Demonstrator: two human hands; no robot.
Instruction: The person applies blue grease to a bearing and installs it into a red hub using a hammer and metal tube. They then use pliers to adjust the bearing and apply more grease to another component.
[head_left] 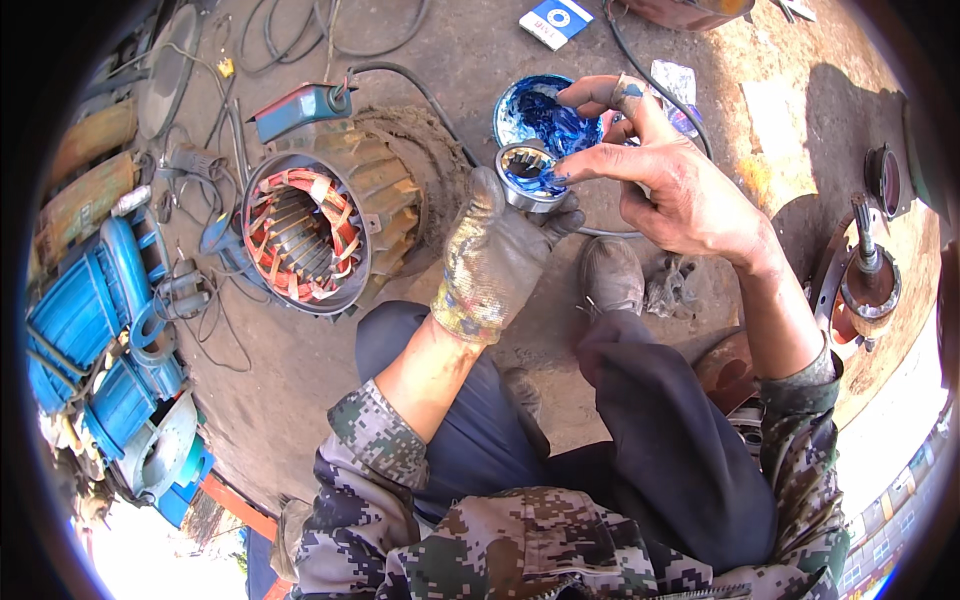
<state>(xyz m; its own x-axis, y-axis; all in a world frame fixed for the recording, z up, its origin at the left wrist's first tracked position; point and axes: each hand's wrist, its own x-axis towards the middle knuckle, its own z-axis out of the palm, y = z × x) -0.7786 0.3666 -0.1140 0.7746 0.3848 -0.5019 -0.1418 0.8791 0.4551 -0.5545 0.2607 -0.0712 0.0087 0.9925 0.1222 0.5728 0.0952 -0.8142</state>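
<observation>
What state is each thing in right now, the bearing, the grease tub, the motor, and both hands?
Bearing: held up, smeared with blue grease.
Grease tub: open, on the ground, blue grease inside.
Motor housing: open at the end, copper windings exposed, lying on its side.
Left hand: gloved, gripping the bearing from below.
Right hand: bare, greasy fingertip on the bearing.
Rotor shaft: out of the motor, standing apart.

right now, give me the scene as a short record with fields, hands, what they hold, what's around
setting: dirt floor of a workshop, seen from above
left hand: in a stained work glove, holds a metal bearing from below
right hand: bare, fingers smeared with blue grease, index tip on the bearing
behind the bearing: open tub of blue grease on the floor
to the left: motor housing with copper windings, on its side
far left: blue motor parts
right: rotor shaft
top: small blue and white box
</observation>
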